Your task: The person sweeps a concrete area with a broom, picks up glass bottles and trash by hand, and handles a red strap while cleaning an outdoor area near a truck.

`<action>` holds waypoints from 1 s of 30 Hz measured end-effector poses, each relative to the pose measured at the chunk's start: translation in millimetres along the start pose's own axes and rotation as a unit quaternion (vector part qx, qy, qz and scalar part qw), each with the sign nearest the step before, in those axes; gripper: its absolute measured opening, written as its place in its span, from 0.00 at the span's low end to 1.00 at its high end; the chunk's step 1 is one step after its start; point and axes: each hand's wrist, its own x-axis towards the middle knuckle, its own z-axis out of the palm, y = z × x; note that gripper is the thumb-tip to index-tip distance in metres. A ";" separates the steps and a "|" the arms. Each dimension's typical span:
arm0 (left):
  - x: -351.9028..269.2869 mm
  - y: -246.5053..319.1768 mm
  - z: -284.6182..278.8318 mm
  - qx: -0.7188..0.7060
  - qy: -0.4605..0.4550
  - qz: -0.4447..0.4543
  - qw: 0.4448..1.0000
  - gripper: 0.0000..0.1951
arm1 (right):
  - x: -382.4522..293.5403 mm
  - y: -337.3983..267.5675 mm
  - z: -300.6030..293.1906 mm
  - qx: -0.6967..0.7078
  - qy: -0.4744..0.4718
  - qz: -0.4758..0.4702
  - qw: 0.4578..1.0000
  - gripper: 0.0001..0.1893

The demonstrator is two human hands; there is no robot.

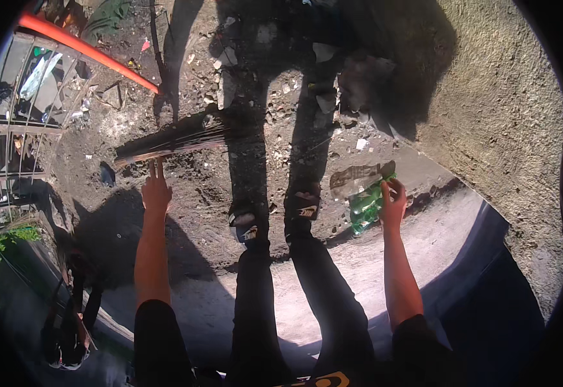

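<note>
A bundle of thin sticks, seemingly a stick broom (177, 146), is at the fingertips of my left hand (156, 191). Two fingers reach up to its lower edge; the grip itself is partly hidden. The broom's dark shadow falls just beyond it, apart from the bundle, so it appears raised off the dirt. On the right, my right hand (395, 200) has its thumb and fingers around the upper end of a crumpled green plastic bottle (367, 205). The bottle tilts down to the left, and its shadow lies on the ground above it.
My feet stand in sandals (305, 208) on rubble-strewn dirt (199, 193). A rough wall (494, 96) rises at right. At left are an orange pole (88, 51), a metal grille (15, 126) and green plants (6, 242). Another person (71, 329) is at lower left.
</note>
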 end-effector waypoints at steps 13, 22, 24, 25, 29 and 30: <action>106.5 -16.7 61.7 0.005 0.021 -0.071 0.997 0.36 | 89.9 -214.9 97.7 0.191 -0.128 0.079 0.970 0.25; 46.7 -14.8 22.0 0.039 0.152 0.100 0.983 0.08 | -103.8 -321.7 143.8 0.335 -0.359 0.049 0.870 0.23; 4.7 -55.4 26.6 -0.068 0.347 0.144 0.924 0.08 | -215.9 -391.7 126.2 0.346 -0.591 0.055 0.727 0.34; -5.3 -28.8 -1.1 -0.058 0.266 0.149 0.951 0.09 | -246.6 -395.7 115.7 0.336 -0.586 0.100 0.731 0.34; -87.2 15.0 -101.2 -0.240 0.199 0.139 0.940 0.09 | -283.6 -390.0 39.4 0.381 -0.495 0.012 0.780 0.26; -113.9 18.0 -125.6 -0.306 0.233 0.136 0.913 0.09 | -278.6 -378.9 10.2 0.398 -0.460 -0.011 0.794 0.23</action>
